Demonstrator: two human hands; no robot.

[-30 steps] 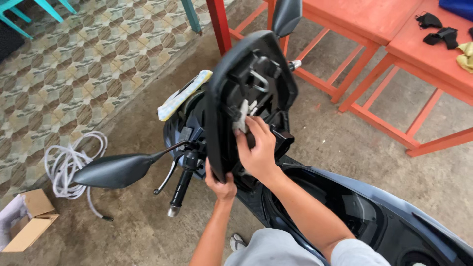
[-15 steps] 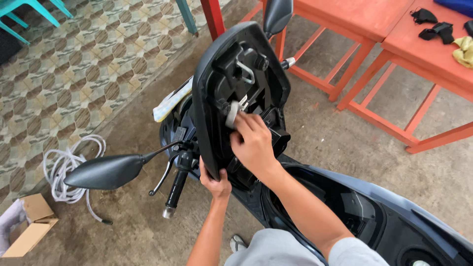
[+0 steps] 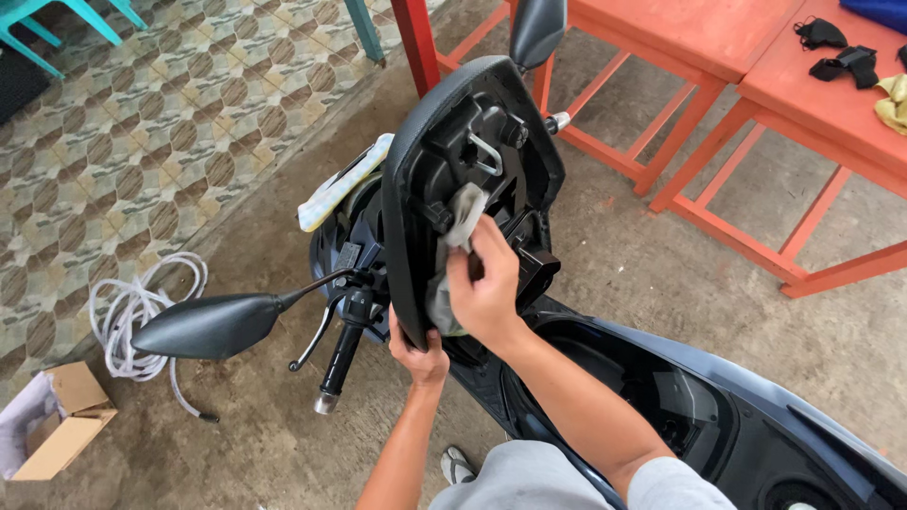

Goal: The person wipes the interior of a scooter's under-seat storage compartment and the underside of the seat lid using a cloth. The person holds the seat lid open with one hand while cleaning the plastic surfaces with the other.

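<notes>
Head view, one cam only. Black moulded-plastic scooter seat, raised on edge w/ ribbed underside facing cam (image 3: 444,142), stands at centre, just abv the open dark storage tub (image 3: 652,397) at 4 o'clock.

Right hand (image 3: 487,283) is closed around a crumpled grey cloth rag (image 3: 461,222), pressing it vs the seat's underside; rag sticks up past the fingers at 12 o'clock and hangs below the palm. A bent metal latch loop (image 3: 487,156) sits just abv the rag.

Left hand (image 3: 420,354) at 6 o'clock of the seat, fingers clamped on its lower rim, thumb side toward cam.

At 9 o'clock: glossy black teardrop mirror on thin stalk (image 3: 203,326), then black rubber handlebar grip w/ chrome end (image 3: 335,364) and brake lever. A pale folded cloth w/ faint pattern (image 3: 345,184) lies over the front of the scooter at 10 o'clock.

Surroundings: rough concrete floor (image 3: 614,274); patterned tile strip at 10–11 o'clock; coiled whitish hose (image 3: 132,312) and open brown cardboard box (image 3: 57,425) at 8 o'clock; orange-red painted bench (image 3: 803,94) at 1–2 o'clock carrying dark fabric bits.
</notes>
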